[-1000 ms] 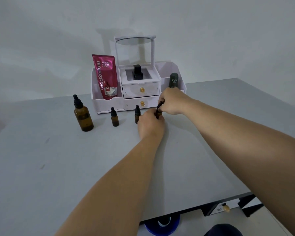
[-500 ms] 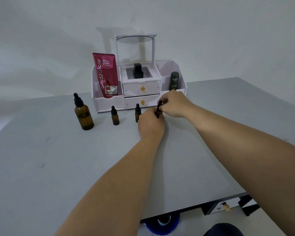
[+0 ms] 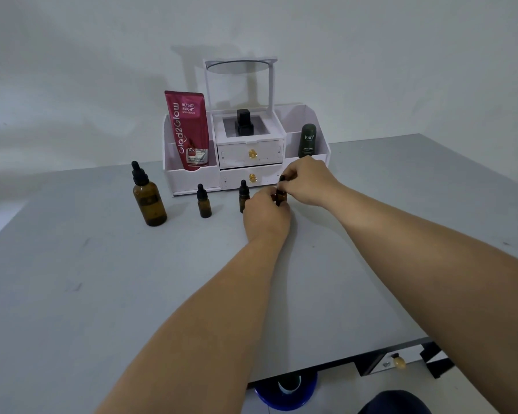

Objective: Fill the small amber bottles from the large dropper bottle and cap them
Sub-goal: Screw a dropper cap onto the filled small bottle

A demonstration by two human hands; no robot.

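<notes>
A large amber dropper bottle point(image 3: 149, 200) with a black top stands at the left of the grey table point(image 3: 102, 279). Two small capped amber bottles stand to its right, one point(image 3: 204, 202) nearer it and one point(image 3: 243, 195) just left of my hands. My left hand point(image 3: 265, 215) grips a third small amber bottle point(image 3: 281, 196) by its body. My right hand point(image 3: 307, 183) pinches the black dropper cap point(image 3: 281, 178) on top of that bottle. Most of the held bottle is hidden by my fingers.
A white cosmetic organiser point(image 3: 245, 153) with two drawers and a mirror stands behind the bottles. It holds a red tube point(image 3: 189, 130), a black square bottle point(image 3: 244, 122) and a dark green bottle point(image 3: 307, 140). A blue tub point(image 3: 286, 392) sits under the table's front edge.
Both hands stay on the third small bottle and its cap. My right hand has shifted slightly around the cap. The other bottles have not moved.
</notes>
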